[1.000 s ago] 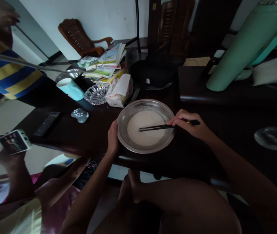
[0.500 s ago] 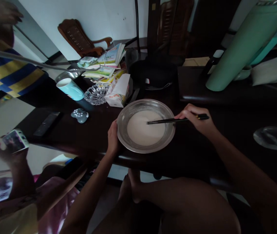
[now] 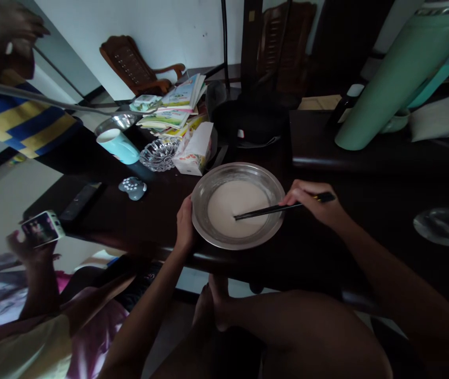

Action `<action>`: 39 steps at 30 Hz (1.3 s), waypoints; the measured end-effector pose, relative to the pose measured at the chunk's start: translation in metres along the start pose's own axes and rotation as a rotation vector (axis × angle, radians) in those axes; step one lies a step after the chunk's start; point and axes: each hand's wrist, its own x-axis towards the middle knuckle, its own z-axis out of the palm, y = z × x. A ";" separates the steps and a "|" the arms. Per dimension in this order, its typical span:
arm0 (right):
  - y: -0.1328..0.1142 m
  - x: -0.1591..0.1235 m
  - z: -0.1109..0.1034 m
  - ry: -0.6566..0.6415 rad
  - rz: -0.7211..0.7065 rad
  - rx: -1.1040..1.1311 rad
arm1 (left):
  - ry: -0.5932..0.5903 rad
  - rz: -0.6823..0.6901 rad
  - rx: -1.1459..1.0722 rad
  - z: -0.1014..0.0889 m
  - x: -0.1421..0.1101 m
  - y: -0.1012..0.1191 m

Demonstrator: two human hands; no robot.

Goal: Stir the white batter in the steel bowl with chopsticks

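I'm holding the bowl [image 3: 200, 206] near the surface's [image 3: 161, 210] near edge, left grip [image 3: 185, 223] on its left side, right grip [image 3: 314, 200] pinching chopsticks [image 3: 263, 211], tips in white liquid [image 3: 234, 200]. Slow, low strokes should avoid slopping.

And it's two metal bowls [image 3: 204, 227], one pair of chopsticks [image 3: 264, 211], one pale-blue mug [image 3: 120, 149] and one cut-glass dish [image 3: 158, 156] here!

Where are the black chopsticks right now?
In the head view, just right of centre: the black chopsticks are in the right hand, reaching over the right rim of the metal bowl, tips in the pale liquid.
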 end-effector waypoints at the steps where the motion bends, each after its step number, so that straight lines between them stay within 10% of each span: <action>1: 0.000 0.000 0.001 -0.035 -0.018 -0.022 | 0.003 0.002 0.001 0.000 0.000 0.000; 39: -0.002 0.002 -0.002 0.068 0.031 0.013 | -0.013 0.052 -0.003 -0.002 0.000 -0.005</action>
